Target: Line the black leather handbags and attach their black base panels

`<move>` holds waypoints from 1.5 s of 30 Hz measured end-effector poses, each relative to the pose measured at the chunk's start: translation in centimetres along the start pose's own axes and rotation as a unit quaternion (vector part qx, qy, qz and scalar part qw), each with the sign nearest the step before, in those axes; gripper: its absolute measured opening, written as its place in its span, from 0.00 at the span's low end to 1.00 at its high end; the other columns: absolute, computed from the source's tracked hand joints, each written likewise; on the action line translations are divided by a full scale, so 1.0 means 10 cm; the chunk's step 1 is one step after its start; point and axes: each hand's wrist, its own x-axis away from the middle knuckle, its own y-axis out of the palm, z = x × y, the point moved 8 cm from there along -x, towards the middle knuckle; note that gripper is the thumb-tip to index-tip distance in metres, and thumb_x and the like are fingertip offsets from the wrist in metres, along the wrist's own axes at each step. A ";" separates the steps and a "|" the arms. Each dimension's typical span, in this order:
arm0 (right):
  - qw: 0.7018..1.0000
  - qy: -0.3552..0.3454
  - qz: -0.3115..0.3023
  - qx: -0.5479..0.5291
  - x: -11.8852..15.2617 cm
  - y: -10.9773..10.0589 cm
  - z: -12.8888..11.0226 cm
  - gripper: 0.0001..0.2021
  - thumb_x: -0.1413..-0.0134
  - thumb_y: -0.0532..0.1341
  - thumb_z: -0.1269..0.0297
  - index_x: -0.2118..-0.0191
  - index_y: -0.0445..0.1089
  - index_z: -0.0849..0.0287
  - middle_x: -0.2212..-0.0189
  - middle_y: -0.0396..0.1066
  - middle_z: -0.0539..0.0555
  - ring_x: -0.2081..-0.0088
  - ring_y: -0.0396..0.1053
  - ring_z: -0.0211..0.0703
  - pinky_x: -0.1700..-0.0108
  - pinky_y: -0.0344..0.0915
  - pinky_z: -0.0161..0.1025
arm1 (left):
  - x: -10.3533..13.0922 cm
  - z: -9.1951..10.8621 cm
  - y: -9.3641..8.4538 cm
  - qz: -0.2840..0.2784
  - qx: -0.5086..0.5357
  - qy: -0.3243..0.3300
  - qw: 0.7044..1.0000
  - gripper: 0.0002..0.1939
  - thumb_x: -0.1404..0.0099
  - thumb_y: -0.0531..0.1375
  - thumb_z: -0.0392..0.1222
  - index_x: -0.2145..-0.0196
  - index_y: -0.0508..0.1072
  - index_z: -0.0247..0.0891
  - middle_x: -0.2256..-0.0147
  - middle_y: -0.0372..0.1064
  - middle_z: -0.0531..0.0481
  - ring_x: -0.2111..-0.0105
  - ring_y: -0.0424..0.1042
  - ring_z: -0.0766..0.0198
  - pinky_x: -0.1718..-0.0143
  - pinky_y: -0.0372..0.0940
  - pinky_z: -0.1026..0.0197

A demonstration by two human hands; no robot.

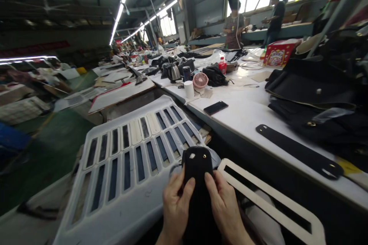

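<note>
My left hand (176, 203) and right hand (225, 201) angle forward, thumbs on top. Each grip's pinched on the black strap (199, 199), opposite edges.

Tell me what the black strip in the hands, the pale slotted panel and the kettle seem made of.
Black strip: probably leather or imitation leather; its dark face looks matte, but the grain is unclear.
Slotted panel: perhaps moulded plastic; smooth, pale grey, with rounded slot rims.
Kettle: likely stainless steel, polished; its silvery body shows bright reflections.
</note>
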 end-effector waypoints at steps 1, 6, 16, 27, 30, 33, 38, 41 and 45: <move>1.000 0.005 -0.006 -0.005 -0.05 -0.01 -0.02 0.17 0.36 0.53 0.49 0.66 0.67 0.57 0.74 0.70 0.50 0.72 0.67 0.41 0.71 0.62 0.34 | 0.01 0.05 0.01 0.001 -0.004 0.007 1.000 0.21 0.34 0.60 0.49 0.46 0.74 0.43 0.55 0.74 0.45 0.55 0.71 0.54 0.52 0.65 0.58; 0.999 0.000 -0.051 -0.012 -0.17 -0.01 -0.05 0.18 0.34 0.51 0.48 0.62 0.69 0.57 0.70 0.72 0.53 0.70 0.68 0.43 0.68 0.65 0.36 | 0.12 0.14 0.02 0.051 0.034 -0.014 0.998 0.20 0.37 0.63 0.50 0.50 0.78 0.40 0.63 0.74 0.43 0.63 0.71 0.54 0.57 0.68 0.57; 0.996 -0.017 -0.086 -0.022 -0.04 0.23 0.15 0.19 0.37 0.55 0.48 0.72 0.65 0.58 0.79 0.63 0.48 0.77 0.61 0.38 0.76 0.58 0.32 | 0.45 0.02 -0.14 0.101 -0.029 0.017 0.994 0.19 0.30 0.55 0.43 0.45 0.73 0.39 0.62 0.73 0.44 0.61 0.72 0.58 0.57 0.68 0.60; 0.973 -0.012 -0.229 0.003 0.31 0.89 0.08 0.16 0.38 0.57 0.50 0.62 0.71 0.59 0.70 0.71 0.51 0.68 0.68 0.41 0.66 0.65 0.35 | -0.20 0.15 -0.88 -0.112 0.012 0.001 0.994 0.20 0.36 0.61 0.48 0.48 0.72 0.41 0.53 0.73 0.47 0.53 0.72 0.56 0.50 0.65 0.57; 0.967 0.033 -0.250 0.049 0.53 0.79 0.42 0.30 0.48 0.67 0.51 0.41 0.66 0.52 0.42 0.65 0.57 0.40 0.61 0.55 0.40 0.59 0.47 | -0.10 -0.01 -1.24 -0.040 -0.001 -0.026 0.999 0.12 0.36 0.62 0.47 0.57 0.73 0.39 0.64 0.74 0.52 0.63 0.72 0.61 0.60 0.65 0.62; 0.935 0.141 -0.326 0.016 0.89 0.77 0.81 0.43 0.55 0.71 0.52 0.34 0.56 0.50 0.36 0.59 0.57 0.35 0.53 0.55 0.35 0.52 0.50 | 0.24 -0.17 -1.65 0.126 -0.028 -0.033 0.991 0.12 0.37 0.62 0.48 0.59 0.73 0.40 0.64 0.73 0.53 0.64 0.71 0.62 0.60 0.64 0.63; 0.893 0.303 -0.301 -0.142 1.11 0.89 1.00 0.30 0.57 0.72 0.55 0.46 0.69 0.56 0.52 0.74 0.57 0.52 0.72 0.54 0.51 0.69 0.44 | 0.94 -0.26 -2.16 0.335 -0.099 -0.052 0.935 0.19 0.37 0.62 0.51 0.51 0.72 0.43 0.54 0.72 0.51 0.55 0.70 0.59 0.51 0.63 0.60; 0.884 0.359 -0.222 -0.203 0.99 0.97 0.97 0.26 0.55 0.71 0.55 0.48 0.68 0.51 0.51 0.72 0.54 0.56 0.73 0.50 0.60 0.71 0.43 | 1.14 -0.32 -2.28 0.217 -0.157 -0.096 0.959 0.25 0.35 0.59 0.54 0.42 0.67 0.47 0.45 0.68 0.50 0.47 0.68 0.55 0.44 0.62 0.55; 0.903 0.324 -0.188 -0.210 0.82 1.10 0.89 0.29 0.58 0.73 0.56 0.48 0.68 0.50 0.54 0.72 0.53 0.56 0.72 0.49 0.61 0.72 0.42 | 1.42 -0.37 -2.17 -0.060 -0.244 -0.099 0.963 0.23 0.35 0.59 0.52 0.43 0.70 0.51 0.46 0.71 0.52 0.46 0.70 0.55 0.45 0.66 0.57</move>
